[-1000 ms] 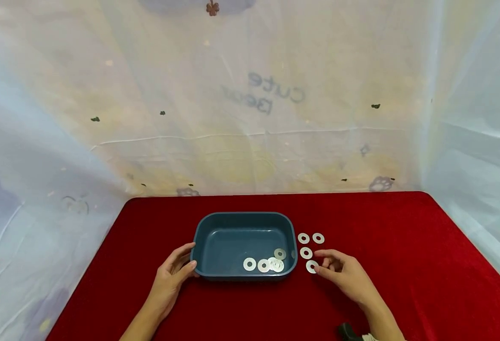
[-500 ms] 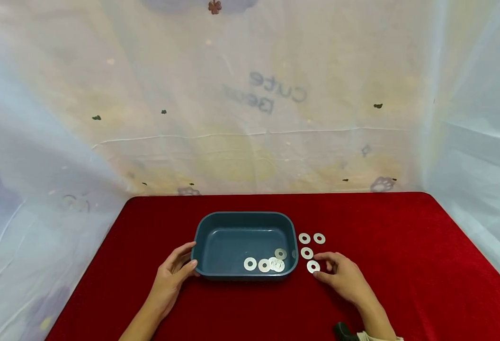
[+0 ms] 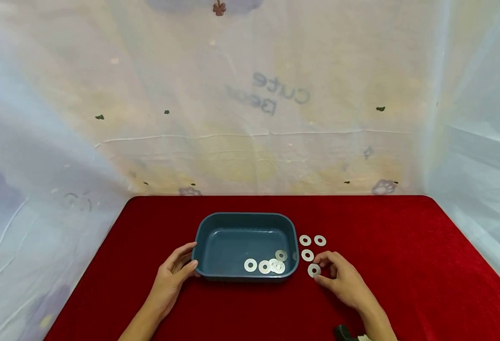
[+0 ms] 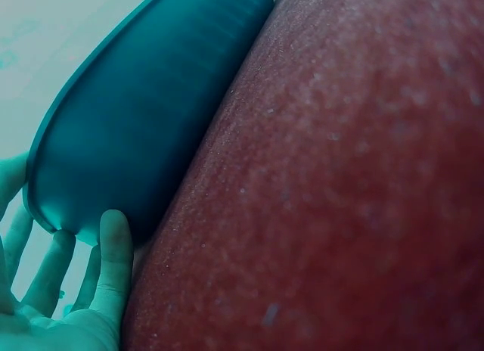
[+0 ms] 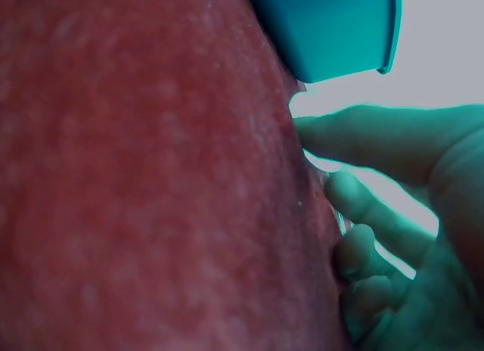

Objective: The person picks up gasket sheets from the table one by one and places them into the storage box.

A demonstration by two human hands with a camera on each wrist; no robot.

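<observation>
Dark thing (image 3: 344, 332) by right wrist, cut off at bottom. Right hand (image 3: 345, 282): thumb and finger apart at near ring (image 3: 309, 271); can't tell if pinching. Left hand (image 3: 170, 279) grips left end of blue tub (image 3: 228, 242), some fingertips hidden. Rings in tub (image 3: 271, 266) overlap, hard to count. Three more rings (image 3: 303, 256) farther back on red cloth (image 3: 382, 232). Back sheet (image 3: 233, 161): faint writing.

Bench (image 3: 361, 218) under red plush-looking cloth (image 3: 420, 265), far corners rounded. Blue-grey rectangular tray (image 3: 241, 275) standing upright on it, round-cornered. Just beside tray's right end, four pale washers: far pair (image 3: 301, 240) side by side, small gap between; third washer (image 3: 303, 255) nearer; fourth washer (image 3: 310, 270) nearest person, by fingers (image 3: 324, 281).
</observation>
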